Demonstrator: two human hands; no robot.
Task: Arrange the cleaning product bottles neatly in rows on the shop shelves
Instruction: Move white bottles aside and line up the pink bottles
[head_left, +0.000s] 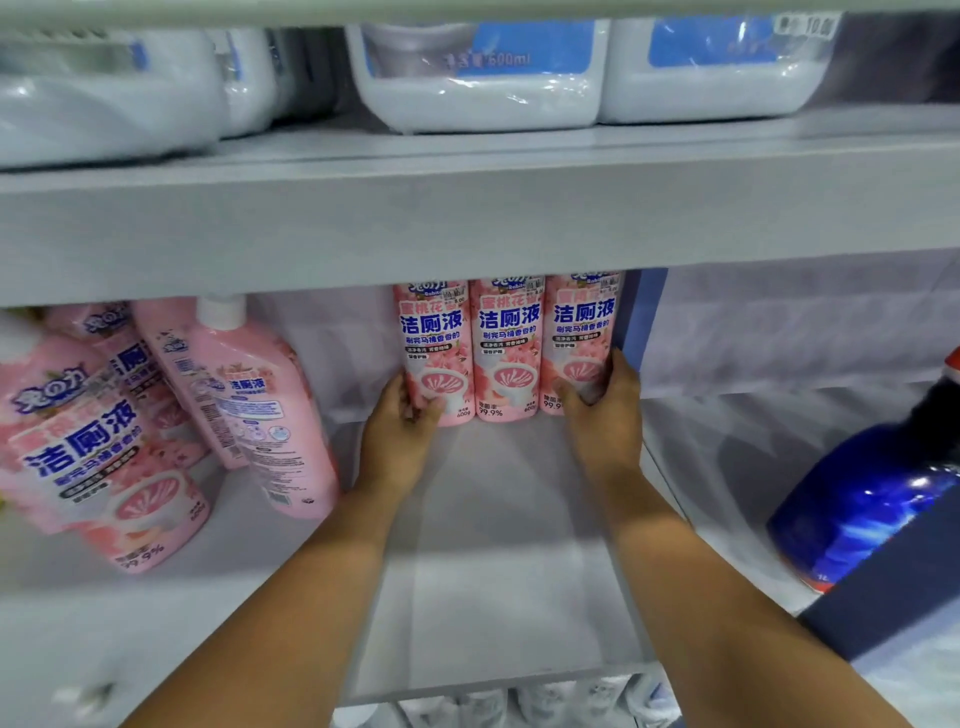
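Three pink toilet-cleaner bottles stand upright side by side at the back of the lower shelf (498, 545): a left bottle (434, 338), a middle bottle (508, 343) and a right bottle (579, 332). My left hand (402, 431) grips the base of the left bottle. Round the outer side and base of the right bottle wraps my right hand (608, 410). The shelf above hides all three caps. On the shelf's left side, several more pink bottles (104, 441) lean in a loose heap; one with a white cap (249, 405) tilts with its back label showing.
White plastic-wrapped jugs (483, 78) line the upper shelf. A dark blue bottle (872, 499) lies tilted in the neighbouring bay at right, past a blue divider (641, 312). Bottle tops (519, 701) show on the shelf below.
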